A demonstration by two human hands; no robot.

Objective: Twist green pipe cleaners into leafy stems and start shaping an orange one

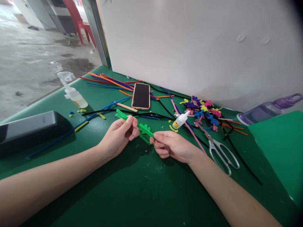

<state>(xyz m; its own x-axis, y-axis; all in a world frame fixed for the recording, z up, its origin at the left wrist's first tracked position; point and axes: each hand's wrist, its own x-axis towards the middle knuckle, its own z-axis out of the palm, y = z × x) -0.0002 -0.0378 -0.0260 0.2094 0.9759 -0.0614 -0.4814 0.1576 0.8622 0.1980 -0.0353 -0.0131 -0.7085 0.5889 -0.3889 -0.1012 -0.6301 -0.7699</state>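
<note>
Left hand (119, 134) and right hand (171, 146), each closed in a pinch on one end of the green pipe-cleaner piece (142, 127), hold it just above the middle of the green worktop (142, 195). Its fuzzy straight stems are doubled together, and a small lobed, leaf-like shape sits on them, so the shaping appears partly done. Toward the far edge lie a white glue bottle (181, 119), steel scissors (219, 149), a heap of bright finished flowers (204, 110), loose straight pipe cleaners (111, 81) and a glossy phone (141, 96).
</note>
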